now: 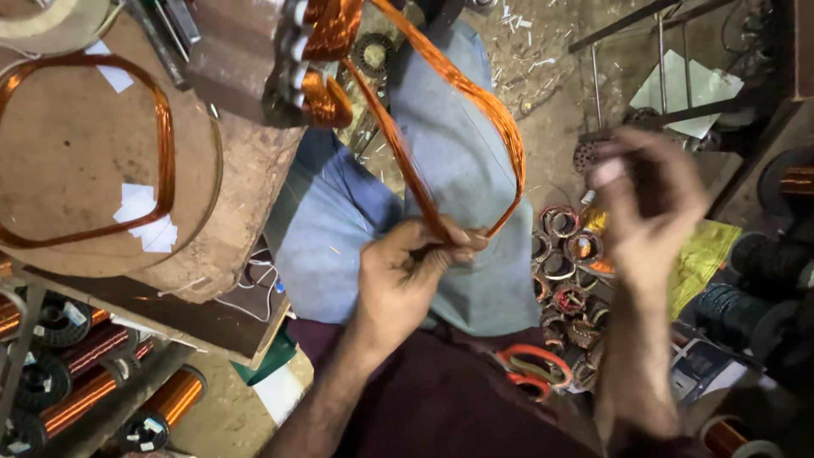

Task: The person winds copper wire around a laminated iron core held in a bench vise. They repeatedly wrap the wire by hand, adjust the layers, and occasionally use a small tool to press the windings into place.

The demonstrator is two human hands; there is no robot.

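My left hand [405,270] has its grip closed on the bottom bend of a long loop of orange-copper winding wire [475,97], which hangs from the brown metal winding former [246,64] above. My right hand [649,199] is raised right of the loop, blurred, fingers loosely curled, holding nothing I can make out.

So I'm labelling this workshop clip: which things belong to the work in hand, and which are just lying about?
In hand:
- copper wire loop, pinched by the left hand
- winding former that the loop hangs from
- right hand, raised and blurred; whether it holds anything is unclear

Lying about:
- finished coil on the round board
- wire spools
- small wound coils on the floor
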